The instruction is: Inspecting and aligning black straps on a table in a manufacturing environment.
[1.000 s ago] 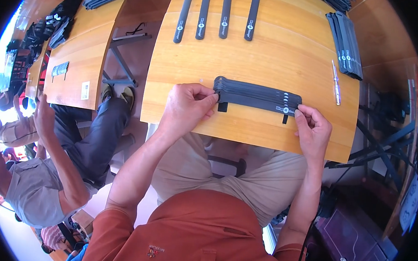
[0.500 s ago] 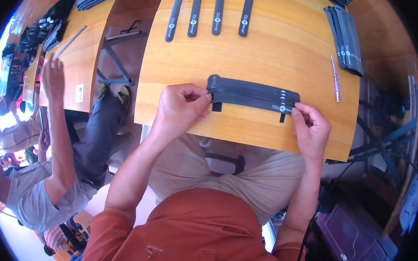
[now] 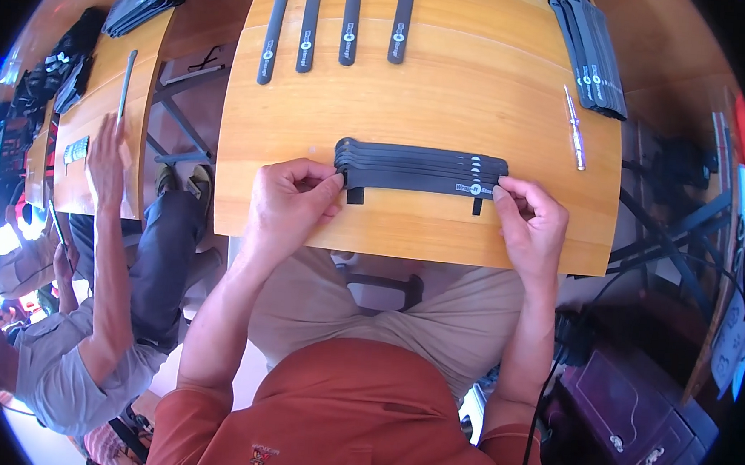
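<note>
Left hand [image 3: 291,206] and right hand [image 3: 533,224] pinch ends of stacked, flat dark-grey straps [image 3: 410,180], fabric perhaps; likely aligning; next needs steady grip.

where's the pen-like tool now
In the head view, the pen-like tool lies toward the right side of the wooden table, by the near end of the dark strap stack, beyond the right hand.

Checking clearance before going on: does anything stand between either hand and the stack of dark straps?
Nothing visible does: the left hand pinches the left end of the stack of dark straps, the right hand its right end. The slim tool lies apart, farther right.
</note>
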Motion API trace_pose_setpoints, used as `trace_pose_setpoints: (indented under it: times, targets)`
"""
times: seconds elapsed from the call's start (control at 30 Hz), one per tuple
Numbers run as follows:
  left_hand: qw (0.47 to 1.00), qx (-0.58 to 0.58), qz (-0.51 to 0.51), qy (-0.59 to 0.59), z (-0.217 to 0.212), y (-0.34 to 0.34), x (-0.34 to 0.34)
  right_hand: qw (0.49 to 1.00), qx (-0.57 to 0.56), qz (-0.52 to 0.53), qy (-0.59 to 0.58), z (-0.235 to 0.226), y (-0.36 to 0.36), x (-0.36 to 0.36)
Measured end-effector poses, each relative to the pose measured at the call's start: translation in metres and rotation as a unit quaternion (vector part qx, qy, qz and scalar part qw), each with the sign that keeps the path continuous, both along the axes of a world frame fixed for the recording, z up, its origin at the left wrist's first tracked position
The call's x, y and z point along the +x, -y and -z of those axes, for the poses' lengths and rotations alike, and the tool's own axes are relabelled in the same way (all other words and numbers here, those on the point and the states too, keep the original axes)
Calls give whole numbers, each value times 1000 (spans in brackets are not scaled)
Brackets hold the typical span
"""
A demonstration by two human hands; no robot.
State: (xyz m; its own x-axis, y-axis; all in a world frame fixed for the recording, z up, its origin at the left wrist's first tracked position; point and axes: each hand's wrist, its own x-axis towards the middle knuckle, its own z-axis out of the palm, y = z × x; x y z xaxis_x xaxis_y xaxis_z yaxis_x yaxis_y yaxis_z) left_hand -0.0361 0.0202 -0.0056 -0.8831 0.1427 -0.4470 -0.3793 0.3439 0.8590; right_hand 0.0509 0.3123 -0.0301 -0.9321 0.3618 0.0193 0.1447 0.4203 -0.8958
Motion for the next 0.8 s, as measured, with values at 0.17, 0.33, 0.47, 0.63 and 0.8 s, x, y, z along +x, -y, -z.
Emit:
trace_pose_setpoints:
  times: [0.17, 0.33, 0.47, 0.63, 0.8]
  targets:
    - [1000, -4, -6, 1, 1, 0, 0, 1000, 15, -10, -4, 3, -2, 1]
    - [1000, -10, -3, 7, -2, 0, 0, 999, 34, -24, -15, 3, 0, 1]
    - [1000, -14, -6, 6, -3, 0, 0, 1000, -8, 5, 5, -2, 3, 0]
    - [1000, -9, 2, -5, -1, -1, 1, 1000, 14, -12, -8, 3, -1, 1]
    - [1000, -4, 2, -8, 2, 1, 1, 999, 39, -15, -4, 1, 0, 1]
